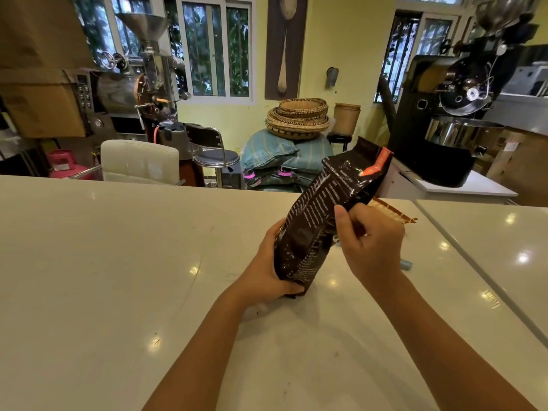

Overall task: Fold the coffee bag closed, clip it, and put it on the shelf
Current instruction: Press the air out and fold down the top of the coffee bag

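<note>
A dark brown glossy coffee bag (320,209) with white print and an orange stripe near its top stands tilted to the right above the white counter (118,262). My left hand (267,274) grips its bottom end from the left. My right hand (370,241) is closed around its middle on the right side, thumb on the front. The bag's top is unfolded and points up toward the back right. A small light-blue piece, possibly a clip (406,264), lies on the counter just behind my right wrist, mostly hidden.
A second brown-edged packet (391,213) lies flat on the counter behind my right hand. A seam separates this counter from another slab (489,247) on the right. Beyond the far edge stand a white chair (139,160), a stool, sacks with baskets, and roasting machines.
</note>
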